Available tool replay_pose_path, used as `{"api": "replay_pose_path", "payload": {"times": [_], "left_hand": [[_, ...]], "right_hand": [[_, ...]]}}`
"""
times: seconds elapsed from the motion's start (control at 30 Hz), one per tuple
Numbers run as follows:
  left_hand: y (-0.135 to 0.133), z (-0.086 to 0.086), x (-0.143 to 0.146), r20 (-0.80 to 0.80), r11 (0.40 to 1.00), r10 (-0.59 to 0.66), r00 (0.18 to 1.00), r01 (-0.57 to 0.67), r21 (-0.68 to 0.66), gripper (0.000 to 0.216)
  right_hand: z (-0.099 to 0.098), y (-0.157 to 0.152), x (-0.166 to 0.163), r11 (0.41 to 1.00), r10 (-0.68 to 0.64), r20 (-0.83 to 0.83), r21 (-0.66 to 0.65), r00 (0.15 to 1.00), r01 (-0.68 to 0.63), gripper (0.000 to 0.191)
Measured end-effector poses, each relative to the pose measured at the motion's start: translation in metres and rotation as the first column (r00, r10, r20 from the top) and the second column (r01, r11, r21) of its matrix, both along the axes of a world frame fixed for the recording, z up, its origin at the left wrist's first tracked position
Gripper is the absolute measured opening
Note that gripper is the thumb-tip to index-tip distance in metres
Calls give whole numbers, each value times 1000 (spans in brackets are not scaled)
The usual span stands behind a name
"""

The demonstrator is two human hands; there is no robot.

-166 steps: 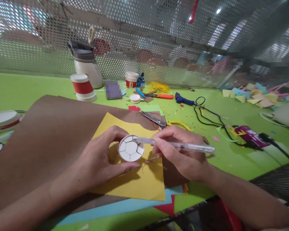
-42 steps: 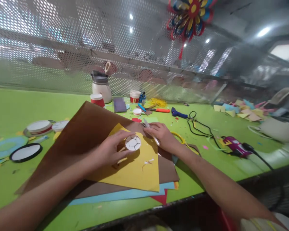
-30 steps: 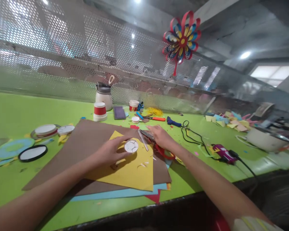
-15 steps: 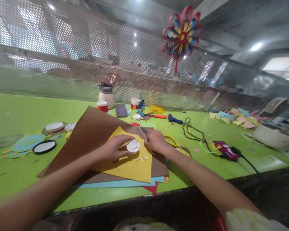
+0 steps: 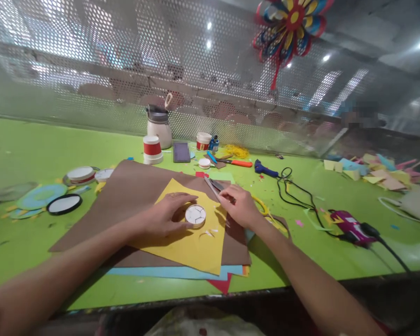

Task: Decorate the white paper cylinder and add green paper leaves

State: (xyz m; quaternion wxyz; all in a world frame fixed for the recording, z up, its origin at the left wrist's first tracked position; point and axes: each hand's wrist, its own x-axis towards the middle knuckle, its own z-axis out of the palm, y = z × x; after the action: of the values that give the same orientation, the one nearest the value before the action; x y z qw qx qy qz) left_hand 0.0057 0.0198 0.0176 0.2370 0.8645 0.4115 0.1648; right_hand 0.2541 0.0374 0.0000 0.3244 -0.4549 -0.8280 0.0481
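My left hand [image 5: 166, 215] rests on a yellow paper sheet [image 5: 192, 249] and pinches a small white round lid with a football pattern [image 5: 195, 215] between thumb and fingers. Just to the right, my right hand [image 5: 241, 206] is closed over a pair of scissors [image 5: 213, 185]. Their metal blades stick out toward the back left, and a yellow handle loop [image 5: 263, 206] shows behind the hand. The yellow sheet lies on a large brown sheet [image 5: 126, 196], with blue and red sheets under it at the table's front edge.
Behind the papers stand a red-and-white paper cup [image 5: 151, 149], a white jug [image 5: 159, 128], small pots and an orange-handled cutter [image 5: 240, 163]. To the right lie a blue glue gun [image 5: 266, 170], black cable and a purple glue gun [image 5: 350, 226]. Round lids [image 5: 65, 204] lie left. A perforated metal screen closes the back.
My right hand no longer holds the pen it had on the lid; it reached back to the scissors and now grips them. My left hand stays on the lid.
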Motion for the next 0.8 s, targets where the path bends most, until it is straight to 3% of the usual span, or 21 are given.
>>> {"api": "replay_pose_path", "payload": {"times": [0.17,0.27,0.37,0.47,0.63,0.8], "left_hand": [[0,-5,-1,-1,999,37,999,-37,-18,71],[-3,-12,5,2,997,62,998,-62,34,77],[-3,-15,11,44,995,77,996,-80,61,57],[2,-13,10,169,990,140,976,-133,-50,47],[20,-10,-6,501,923,343,795,-186,-338,50],[29,-13,-11,596,858,461,658,-157,-490,46]], "right_hand": [[0,-16,-9,988,136,-115,-55,984,-143,9],[0,-24,-13,968,170,-165,-157,971,-196,24],[0,-27,-14,944,183,-181,-243,966,-224,39],[-1,-25,-13,938,179,-171,-268,969,-220,43],[-1,-30,-26,930,300,66,-242,952,-276,39],[2,-45,-20,919,393,402,-185,827,-347,26]]}}
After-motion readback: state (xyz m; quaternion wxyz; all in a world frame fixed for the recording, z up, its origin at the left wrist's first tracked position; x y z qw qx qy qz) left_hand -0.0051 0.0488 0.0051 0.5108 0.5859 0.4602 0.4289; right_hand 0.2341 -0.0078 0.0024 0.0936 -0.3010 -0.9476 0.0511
